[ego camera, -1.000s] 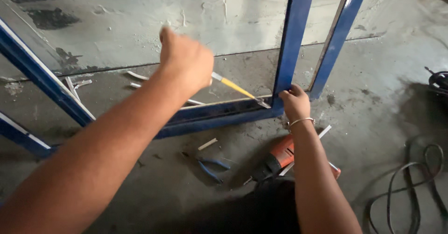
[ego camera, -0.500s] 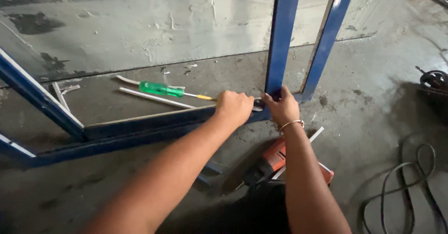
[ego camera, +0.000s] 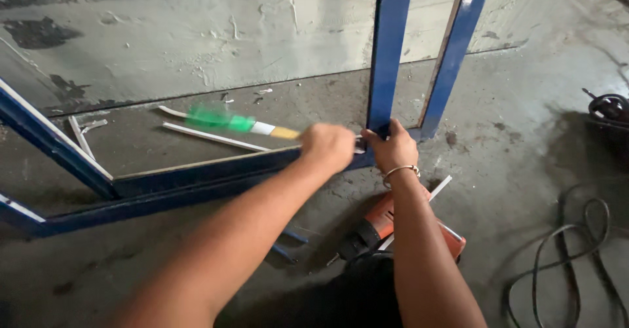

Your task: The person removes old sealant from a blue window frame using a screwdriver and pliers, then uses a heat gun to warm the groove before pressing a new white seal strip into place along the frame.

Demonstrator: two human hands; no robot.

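The left hand (ego camera: pixel 327 146) is clenched around a screwdriver (ego camera: pixel 242 123) with a blurred green handle and yellow shank, its tip lying at the bottom corner of the blue metal frame (ego camera: pixel 390 46). The right hand (ego camera: pixel 393 148), a thin bangle on the wrist, has its fingers pressed together against that same corner. The frame's painted bars are smooth and straight, standing on a rough, stained concrete floor (ego camera: pixel 511 171). An orange power drill (ego camera: pixel 386 226) lies just below the right forearm, a black cable (ego camera: pixel 570 249) coiled further right

Rough stained plaster wall (ego camera: pixel 196 33) above grey concrete floor (ego camera: pixel 524 151), daylight
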